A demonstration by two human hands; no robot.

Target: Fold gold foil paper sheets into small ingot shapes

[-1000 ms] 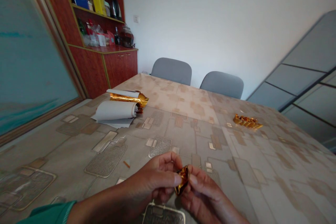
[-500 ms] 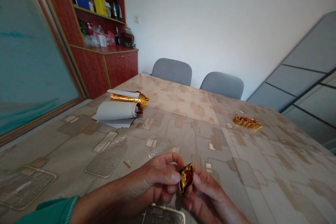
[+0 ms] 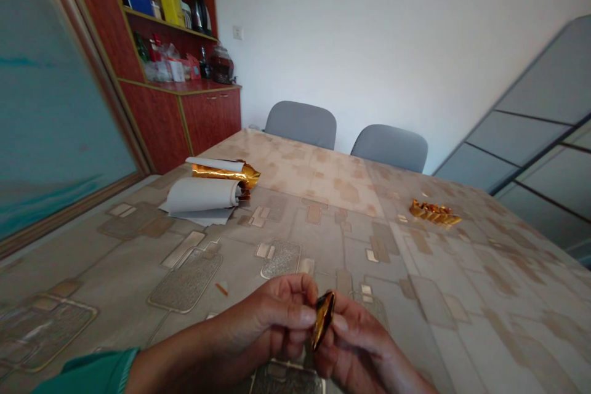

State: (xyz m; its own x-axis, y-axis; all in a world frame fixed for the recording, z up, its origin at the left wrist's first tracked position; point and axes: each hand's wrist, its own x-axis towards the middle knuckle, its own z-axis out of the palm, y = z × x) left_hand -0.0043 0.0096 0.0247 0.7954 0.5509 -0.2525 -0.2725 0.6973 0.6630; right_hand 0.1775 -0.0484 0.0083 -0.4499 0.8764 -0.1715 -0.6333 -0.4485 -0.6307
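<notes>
My left hand (image 3: 281, 320) and my right hand (image 3: 357, 338) meet above the table's near edge, pinching a small folded piece of gold foil (image 3: 323, 320) between their fingertips. Its dark, shiny face is narrow and tilted. Far to the right lies a row of folded gold foil pieces (image 3: 434, 212). On the left are a roll of white paper (image 3: 202, 194) and a gold foil sheet (image 3: 226, 173) curled under a second white strip.
A patterned beige tablecloth (image 3: 295, 228) covers the table, with a small orange scrap (image 3: 221, 289) near my left hand. Behind stand two grey chairs (image 3: 301, 125). A red wooden cabinet (image 3: 180, 117) with cluttered shelves is at the left, and a glass panel (image 3: 521, 135) at the right.
The foil piece has turned edge-on and now looks narrower between my fingers. My hands have shifted slightly, and the view has tilted a little.
</notes>
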